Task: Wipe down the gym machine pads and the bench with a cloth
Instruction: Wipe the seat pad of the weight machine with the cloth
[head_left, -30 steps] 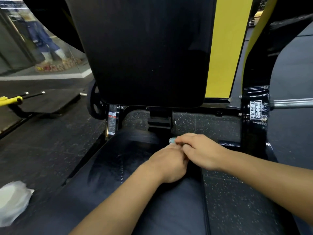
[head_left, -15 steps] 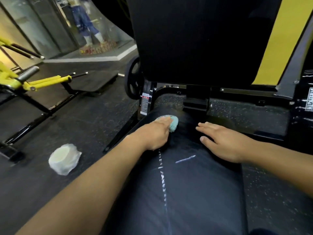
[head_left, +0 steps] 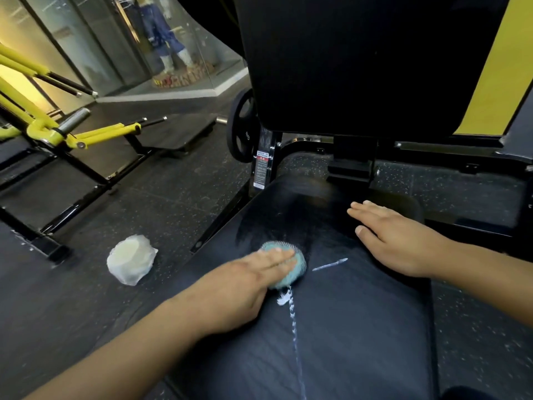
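Observation:
A black seat pad (head_left: pixel 346 327) fills the lower middle, with a white streak of foam running down its centre. My left hand (head_left: pixel 245 284) lies flat with straight fingers on a small round teal cloth (head_left: pixel 291 269) and presses it onto the pad. My right hand (head_left: pixel 395 238) rests flat on the pad's far right part, fingers straight, holding nothing. The tall black back pad (head_left: pixel 360 67) stands upright behind the seat.
A white crumpled bundle (head_left: pixel 131 259) lies on the dark rubber floor left of the seat. A yellow and black machine frame (head_left: pixel 57 134) stands at the far left. A weight plate (head_left: pixel 242 131) hangs by the seat's post. A yellow panel (head_left: pixel 496 67) is at the right.
My left hand has slid the teal cloth back toward me along the seat, smearing the foam line. My right hand stays flat on the pad, now farther from the left hand.

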A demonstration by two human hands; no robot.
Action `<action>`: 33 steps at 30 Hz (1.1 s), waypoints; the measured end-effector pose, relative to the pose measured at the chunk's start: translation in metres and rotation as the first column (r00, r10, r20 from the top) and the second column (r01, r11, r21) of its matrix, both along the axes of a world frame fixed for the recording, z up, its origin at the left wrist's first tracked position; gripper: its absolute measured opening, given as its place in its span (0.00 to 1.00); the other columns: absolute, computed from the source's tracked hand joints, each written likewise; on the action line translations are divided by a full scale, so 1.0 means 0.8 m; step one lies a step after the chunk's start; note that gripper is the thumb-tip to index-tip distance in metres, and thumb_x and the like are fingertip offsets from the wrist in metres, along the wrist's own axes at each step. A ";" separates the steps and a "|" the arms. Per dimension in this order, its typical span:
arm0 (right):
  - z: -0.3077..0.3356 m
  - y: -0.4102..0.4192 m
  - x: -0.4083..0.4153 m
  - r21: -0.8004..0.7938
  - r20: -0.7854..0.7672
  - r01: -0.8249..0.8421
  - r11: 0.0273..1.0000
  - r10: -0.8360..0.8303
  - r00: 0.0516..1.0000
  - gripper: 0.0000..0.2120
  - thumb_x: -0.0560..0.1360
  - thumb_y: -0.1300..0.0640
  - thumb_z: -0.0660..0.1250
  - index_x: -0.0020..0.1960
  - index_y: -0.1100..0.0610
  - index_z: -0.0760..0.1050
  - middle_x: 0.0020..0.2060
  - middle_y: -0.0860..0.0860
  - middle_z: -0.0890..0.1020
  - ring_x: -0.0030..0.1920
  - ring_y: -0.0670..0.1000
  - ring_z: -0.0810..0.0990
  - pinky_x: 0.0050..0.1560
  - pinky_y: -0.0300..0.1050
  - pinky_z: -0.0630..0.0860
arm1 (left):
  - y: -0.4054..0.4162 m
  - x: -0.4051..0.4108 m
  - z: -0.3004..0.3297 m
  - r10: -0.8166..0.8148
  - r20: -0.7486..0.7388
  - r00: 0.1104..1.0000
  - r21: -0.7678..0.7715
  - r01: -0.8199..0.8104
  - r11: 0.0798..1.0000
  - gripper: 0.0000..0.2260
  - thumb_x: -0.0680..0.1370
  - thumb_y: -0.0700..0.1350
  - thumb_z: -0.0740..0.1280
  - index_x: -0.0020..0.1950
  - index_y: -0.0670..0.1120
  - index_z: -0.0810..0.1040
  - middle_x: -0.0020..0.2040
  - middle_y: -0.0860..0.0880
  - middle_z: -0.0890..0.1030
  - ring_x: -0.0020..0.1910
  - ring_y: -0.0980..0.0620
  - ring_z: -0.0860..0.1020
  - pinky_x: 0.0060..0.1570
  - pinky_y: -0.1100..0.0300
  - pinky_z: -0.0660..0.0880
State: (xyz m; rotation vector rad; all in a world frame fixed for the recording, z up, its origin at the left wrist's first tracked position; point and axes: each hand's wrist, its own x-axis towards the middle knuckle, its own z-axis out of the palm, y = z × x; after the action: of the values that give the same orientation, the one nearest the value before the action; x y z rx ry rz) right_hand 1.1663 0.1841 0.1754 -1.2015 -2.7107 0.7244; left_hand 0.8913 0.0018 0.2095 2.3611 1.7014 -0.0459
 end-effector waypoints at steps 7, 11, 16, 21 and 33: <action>0.003 0.007 -0.013 -0.004 0.023 -0.037 0.999 0.037 0.999 0.26 0.87 0.48 0.50 0.84 0.51 0.52 0.83 0.43 0.52 0.82 0.42 0.44 0.75 0.36 0.39 | 0.127 -0.038 -0.014 0.329 0.065 0.942 0.015 -0.331 0.944 0.30 0.81 0.34 0.55 0.84 0.48 0.59 0.84 0.50 0.56 0.82 0.56 0.54 0.74 0.72 0.41; 0.007 0.015 -0.032 -0.023 0.045 -0.103 0.994 0.104 0.994 0.26 0.88 0.49 0.49 0.84 0.49 0.52 0.83 0.42 0.51 0.79 0.37 0.43 0.75 0.34 0.39 | 0.099 -0.024 -0.018 0.303 0.103 0.948 0.002 -0.304 0.953 0.30 0.80 0.35 0.55 0.83 0.49 0.61 0.83 0.50 0.58 0.82 0.55 0.56 0.80 0.64 0.46; 0.010 0.021 -0.067 -0.053 -0.005 -0.184 0.981 0.184 0.983 0.25 0.87 0.49 0.51 0.84 0.46 0.54 0.82 0.39 0.53 0.76 0.33 0.43 0.74 0.33 0.39 | -0.021 0.007 -0.002 0.103 0.188 0.977 -0.055 -0.094 0.994 0.32 0.78 0.36 0.54 0.82 0.52 0.63 0.83 0.56 0.58 0.81 0.64 0.52 0.80 0.64 0.48; 0.004 0.027 -0.073 -0.033 -0.010 -0.234 0.972 0.234 0.972 0.25 0.87 0.48 0.51 0.83 0.44 0.54 0.81 0.36 0.52 0.76 0.31 0.42 0.69 0.24 0.36 | -0.102 0.019 -0.001 0.012 0.188 0.982 0.049 -0.022 0.999 0.28 0.80 0.40 0.52 0.80 0.52 0.68 0.82 0.58 0.62 0.81 0.60 0.57 0.79 0.58 0.59; 0.006 0.037 -0.064 -0.054 -0.008 -0.273 0.961 0.273 0.962 0.24 0.88 0.51 0.51 0.83 0.42 0.55 0.80 0.34 0.53 0.78 0.33 0.45 0.76 0.34 0.43 | 0.084 -0.041 -0.021 0.371 0.089 0.924 0.014 -0.373 0.928 0.30 0.81 0.35 0.54 0.84 0.49 0.58 0.84 0.51 0.57 0.82 0.56 0.53 0.79 0.65 0.46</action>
State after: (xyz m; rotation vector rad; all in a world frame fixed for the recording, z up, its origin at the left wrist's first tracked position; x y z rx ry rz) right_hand 1.1153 0.2137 0.1802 -0.8422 -2.9073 0.8335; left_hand 0.8584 0.0687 0.1929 1.9851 2.0875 0.1438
